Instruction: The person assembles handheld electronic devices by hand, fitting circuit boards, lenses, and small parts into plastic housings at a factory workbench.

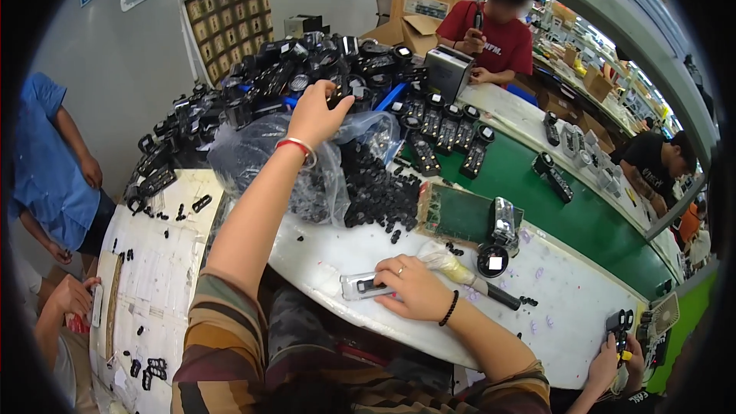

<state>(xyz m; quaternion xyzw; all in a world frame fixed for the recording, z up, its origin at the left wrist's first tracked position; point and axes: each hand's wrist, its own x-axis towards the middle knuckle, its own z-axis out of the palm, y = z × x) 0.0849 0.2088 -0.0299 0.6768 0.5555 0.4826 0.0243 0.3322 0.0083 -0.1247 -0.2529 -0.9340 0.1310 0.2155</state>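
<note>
My left hand (316, 113), wearing a red band and a bangle, reaches over a heap of black round-headed devices (287, 69). Its thumb and fingers are apart above the dark parts, and I see nothing clearly held. On the white tabletop, my right hand (416, 288) is closed on the end of a clear plastic casing (359, 287) with a black piece inside. Beneath my left forearm lies a clear plastic bag (307, 176), and small black parts (376, 184) spill beside it. Close to my right hand is a dark-handled tool (502, 296) with a yellowish wrapped section.
A green block (452, 209) stands ahead, with a device that has a clear body and black round head (493, 259) at its right. Finished-looking black devices line the green belt (529, 176). Co-workers' hands (606, 364) work at the right edge; other people stand left and beyond.
</note>
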